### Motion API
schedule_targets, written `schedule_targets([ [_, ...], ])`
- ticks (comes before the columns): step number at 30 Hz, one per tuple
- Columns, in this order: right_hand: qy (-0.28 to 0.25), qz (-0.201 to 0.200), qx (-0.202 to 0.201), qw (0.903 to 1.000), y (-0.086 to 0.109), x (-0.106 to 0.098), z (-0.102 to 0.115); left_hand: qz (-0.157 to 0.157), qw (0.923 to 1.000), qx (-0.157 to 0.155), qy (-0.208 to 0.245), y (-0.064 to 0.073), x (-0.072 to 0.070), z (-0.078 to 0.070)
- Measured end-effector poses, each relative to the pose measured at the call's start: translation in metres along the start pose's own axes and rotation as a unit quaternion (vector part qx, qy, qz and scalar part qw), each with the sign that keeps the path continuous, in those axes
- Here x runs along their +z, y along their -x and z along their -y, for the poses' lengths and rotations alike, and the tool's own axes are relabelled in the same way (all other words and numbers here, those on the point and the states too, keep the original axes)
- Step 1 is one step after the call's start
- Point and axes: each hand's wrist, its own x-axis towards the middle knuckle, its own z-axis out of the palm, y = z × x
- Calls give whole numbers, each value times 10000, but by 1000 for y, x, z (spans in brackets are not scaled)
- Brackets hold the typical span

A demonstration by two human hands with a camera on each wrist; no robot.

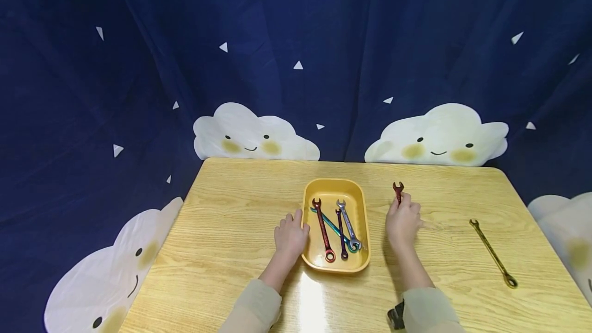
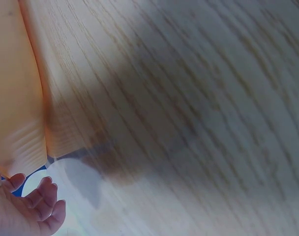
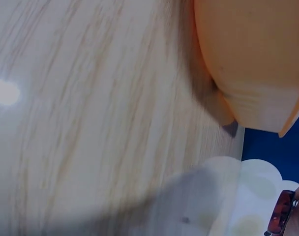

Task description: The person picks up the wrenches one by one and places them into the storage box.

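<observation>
A yellow plastic tray sits on the wooden table with several combination wrenches inside: a red wrench, a teal wrench, a dark purple wrench and a silver-blue wrench. My left hand holds the tray's left rim, its thumb at the edge and the other fingers along the outside. To the right of the tray, my right hand grips a dark red wrench, open end upward; the hand hides its lower part. In the right wrist view this wrench shows only partly.
A gold wrench lies slanted on the table's right side. Behind the wooden table hangs a dark blue curtain printed with clouds and white triangles. The tray's side wall stands close by in the right wrist view.
</observation>
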Motion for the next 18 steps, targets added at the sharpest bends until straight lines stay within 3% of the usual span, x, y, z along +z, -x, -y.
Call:
schedule_targets([
  [10,-128,99,-110,9998,4,7,18,58,10000,-50,-23,0,1,1],
  [18,-241,-116,-511,9983,6,14,30,74,9999,-58,-60,0,1,1],
])
